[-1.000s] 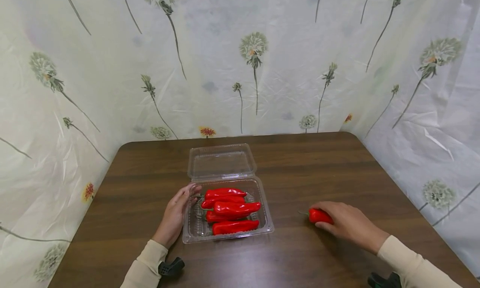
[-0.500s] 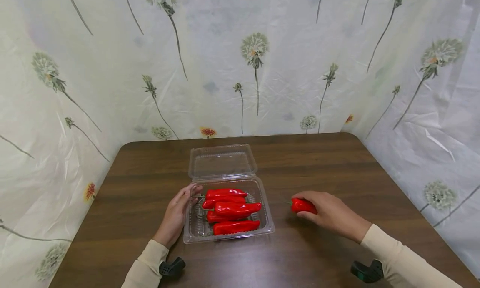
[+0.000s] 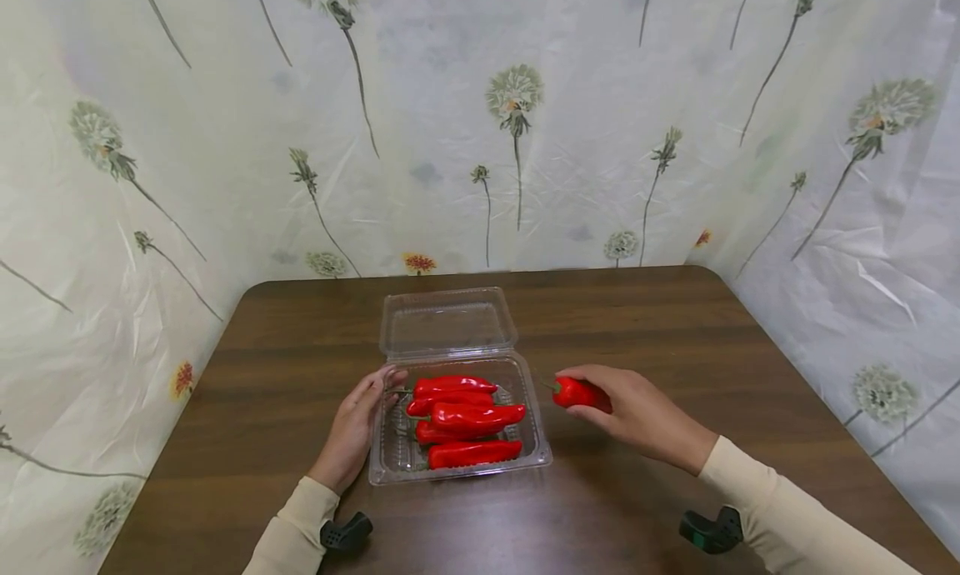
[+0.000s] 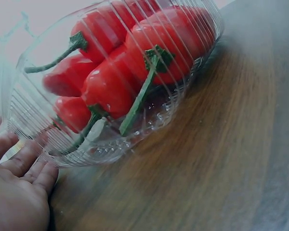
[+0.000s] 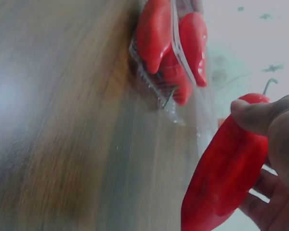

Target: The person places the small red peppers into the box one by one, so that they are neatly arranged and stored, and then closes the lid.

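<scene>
A clear plastic clamshell container (image 3: 459, 475) lies with its lid raised back, several red peppers (image 3: 477, 417) inside it. At its left side is my left hand (image 3: 354, 429), fingertips touching the outer wall; in the left wrist view those fingers (image 4: 20, 163) look fairly straight against the ribbed plastic. Just right of the container, my right hand (image 3: 637, 408) holds another red pepper (image 3: 576, 393) above the table, its stem towards the box. The right wrist view shows the thumb (image 5: 253, 115) pressed on this pepper (image 5: 226, 168) near its stem end, other fingers behind.
The transparent lid (image 3: 448, 321) lies back towards the far side of the brown wooden table (image 3: 615, 325). A flower-printed curtain (image 3: 570, 125) surrounds the table's back and sides. Each forearm wears a dark wrist device, such as the one on the left (image 3: 347, 532).
My right hand has carried its pepper left and slightly away from me, from the table's right part to beside the container. The left hand and the container have stayed put.
</scene>
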Tool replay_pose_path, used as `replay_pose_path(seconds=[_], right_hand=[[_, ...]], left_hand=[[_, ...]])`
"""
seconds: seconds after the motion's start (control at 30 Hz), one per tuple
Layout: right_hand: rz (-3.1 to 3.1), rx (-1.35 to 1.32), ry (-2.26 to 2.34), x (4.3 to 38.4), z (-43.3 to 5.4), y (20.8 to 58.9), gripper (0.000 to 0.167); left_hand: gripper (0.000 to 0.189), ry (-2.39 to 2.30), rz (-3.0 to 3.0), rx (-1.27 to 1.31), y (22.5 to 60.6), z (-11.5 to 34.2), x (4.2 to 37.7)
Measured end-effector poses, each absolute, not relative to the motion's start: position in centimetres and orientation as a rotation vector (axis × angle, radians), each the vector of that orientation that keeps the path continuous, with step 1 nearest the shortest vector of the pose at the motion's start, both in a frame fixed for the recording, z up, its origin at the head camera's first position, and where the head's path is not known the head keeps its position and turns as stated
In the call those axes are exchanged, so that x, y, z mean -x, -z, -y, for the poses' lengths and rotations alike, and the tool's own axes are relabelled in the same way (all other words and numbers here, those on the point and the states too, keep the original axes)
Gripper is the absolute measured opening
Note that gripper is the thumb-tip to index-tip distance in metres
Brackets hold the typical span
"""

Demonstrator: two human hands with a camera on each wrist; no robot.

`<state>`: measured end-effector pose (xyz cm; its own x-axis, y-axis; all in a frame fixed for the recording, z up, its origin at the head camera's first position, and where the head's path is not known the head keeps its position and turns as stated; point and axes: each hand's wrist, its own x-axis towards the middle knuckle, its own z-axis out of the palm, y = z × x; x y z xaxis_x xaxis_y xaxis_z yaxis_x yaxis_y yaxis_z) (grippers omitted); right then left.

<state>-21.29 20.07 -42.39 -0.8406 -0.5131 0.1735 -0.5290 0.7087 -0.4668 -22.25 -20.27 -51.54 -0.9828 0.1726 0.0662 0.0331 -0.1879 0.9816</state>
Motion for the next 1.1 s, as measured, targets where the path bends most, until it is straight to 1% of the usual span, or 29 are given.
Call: replay_pose_path(seconds=[0.13, 0.33, 0.83, 1.0, 1.1], right_hand=[[2.845, -0.929, -0.869, 21.5, -19.1, 42.1, 0.055], [2.815, -0.991, -0.910, 22.0, -17.7, 41.6, 0.052], [2.854, -1.088, -0.800, 23.6, -13.7, 40.5, 0.052], [2.906, -1.091, -0.777, 24.3, -11.8, 40.3, 0.048], [2.927, -1.096, -0.765, 24.6, -10.6, 40.3, 0.042]], left_hand=[[0.045, -2.333, -1.952, -0.245, 51.5, 20.3, 22.3], [0.044, -2.320, -1.953, -0.242, 51.4, 20.3, 22.2], [0.045, -2.308, -1.963, -0.234, 51.3, 20.4, 22.4], [0.045, -2.314, -1.950, -0.228, 51.4, 20.4, 22.5], [0.044, -2.323, -1.937, -0.224, 51.4, 20.4, 22.5]])
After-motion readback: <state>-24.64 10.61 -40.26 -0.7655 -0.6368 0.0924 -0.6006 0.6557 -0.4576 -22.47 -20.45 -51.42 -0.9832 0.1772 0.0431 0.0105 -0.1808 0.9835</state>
